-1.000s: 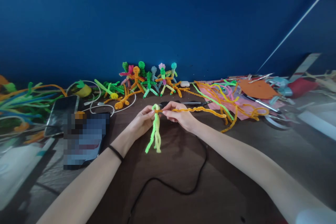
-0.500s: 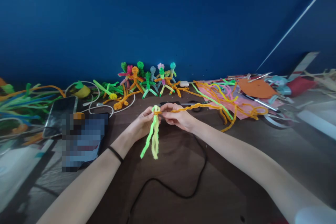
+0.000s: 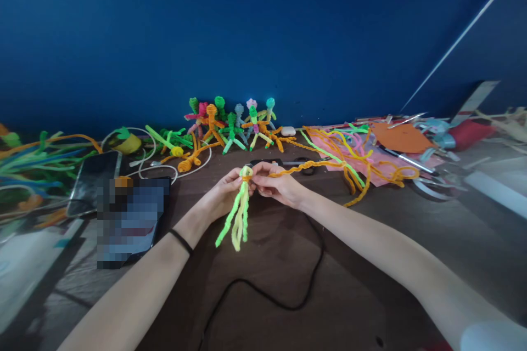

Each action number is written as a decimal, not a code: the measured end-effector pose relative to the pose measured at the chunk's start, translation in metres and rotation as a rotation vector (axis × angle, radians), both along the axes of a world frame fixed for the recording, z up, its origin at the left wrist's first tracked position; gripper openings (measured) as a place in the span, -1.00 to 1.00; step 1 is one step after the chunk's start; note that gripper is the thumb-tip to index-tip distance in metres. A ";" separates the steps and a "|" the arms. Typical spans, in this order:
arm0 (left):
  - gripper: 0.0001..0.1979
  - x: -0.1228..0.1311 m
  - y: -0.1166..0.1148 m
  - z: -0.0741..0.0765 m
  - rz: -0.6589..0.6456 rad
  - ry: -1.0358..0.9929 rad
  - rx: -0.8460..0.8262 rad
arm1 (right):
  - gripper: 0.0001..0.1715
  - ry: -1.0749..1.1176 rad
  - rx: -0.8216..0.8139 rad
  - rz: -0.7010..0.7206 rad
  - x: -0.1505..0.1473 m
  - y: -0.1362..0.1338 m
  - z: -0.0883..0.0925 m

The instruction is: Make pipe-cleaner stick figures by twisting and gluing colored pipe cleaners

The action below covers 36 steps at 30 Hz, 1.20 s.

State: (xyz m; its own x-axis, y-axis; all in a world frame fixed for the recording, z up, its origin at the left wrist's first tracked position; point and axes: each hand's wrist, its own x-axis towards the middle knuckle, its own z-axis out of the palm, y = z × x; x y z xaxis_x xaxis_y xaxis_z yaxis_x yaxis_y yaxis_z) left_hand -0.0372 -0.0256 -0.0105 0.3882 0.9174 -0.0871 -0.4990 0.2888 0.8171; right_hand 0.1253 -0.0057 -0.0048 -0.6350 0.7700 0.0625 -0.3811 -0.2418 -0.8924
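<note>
Above the middle of the dark table, my left hand (image 3: 228,191) is closed on a bundle of light green and pale yellow pipe cleaners (image 3: 237,219). Its loose strands hang down below the fingers, and an orange band circles it near the top. My right hand (image 3: 274,182), right beside it, pinches an orange pipe cleaner (image 3: 307,166). That wavy strand passes from the bundle through the right fingers and trails off to the right. The right fingertips touch or nearly touch the bundle; the exact grip is hidden.
Several pipe-cleaner figures (image 3: 232,129) stand against the blue wall. Phones (image 3: 94,181) and a white cable lie left, near a heap of pipe cleaners (image 3: 41,164). Orange paper (image 3: 401,138), pink sheets and scissors (image 3: 438,186) lie right. A black cord (image 3: 280,304) curves across the front.
The bundle has turned in my left hand: its hanging strands now spread apart and another green one shows. The orange strand sits wrapped around its neck. Both hands stay almost in place.
</note>
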 end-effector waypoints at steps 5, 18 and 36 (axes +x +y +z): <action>-0.79 -0.001 0.002 -0.004 -0.027 -0.004 0.018 | -0.82 -0.011 0.022 -0.018 -0.002 -0.001 -0.001; -0.89 -0.004 0.005 0.013 0.176 0.160 0.189 | -0.79 -0.042 0.077 -0.113 -0.002 0.002 -0.003; -0.86 -0.003 0.003 0.019 0.210 0.532 0.318 | -0.79 -0.224 0.180 -0.175 0.001 0.000 -0.001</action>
